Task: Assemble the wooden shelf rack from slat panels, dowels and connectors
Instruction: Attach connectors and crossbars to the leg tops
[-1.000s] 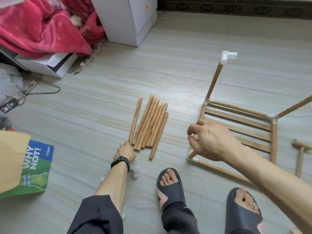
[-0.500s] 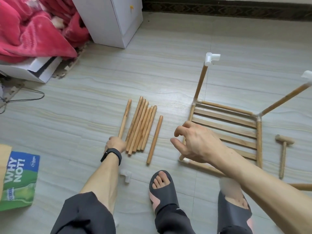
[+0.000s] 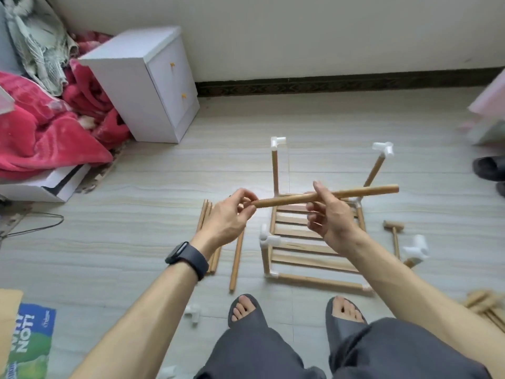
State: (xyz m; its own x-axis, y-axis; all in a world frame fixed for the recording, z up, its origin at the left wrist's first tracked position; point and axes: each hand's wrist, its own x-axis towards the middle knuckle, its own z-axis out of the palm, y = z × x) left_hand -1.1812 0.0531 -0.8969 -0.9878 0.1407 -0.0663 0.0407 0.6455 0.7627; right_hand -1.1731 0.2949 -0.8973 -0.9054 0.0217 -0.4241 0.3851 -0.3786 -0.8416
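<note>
We hold one dowel (image 3: 289, 200) in the air: a smooth, round, light brown stick. Our left hand (image 3: 228, 218) pinches its 9 o'clock end. Our right hand (image 3: 329, 216) grips its middle. The rack (image 3: 319, 281) sits on the floor (image 3: 136, 242) at its 6 o'clock.

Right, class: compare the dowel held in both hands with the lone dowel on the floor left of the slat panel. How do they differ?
The held dowel is off the floor, the left hand pinching one end and the right hand gripping its middle; the floor dowel lies untouched on it. The held dowel runs crosswise; the floor dowel runs front to back. Both are plain round wooden rods.
</note>
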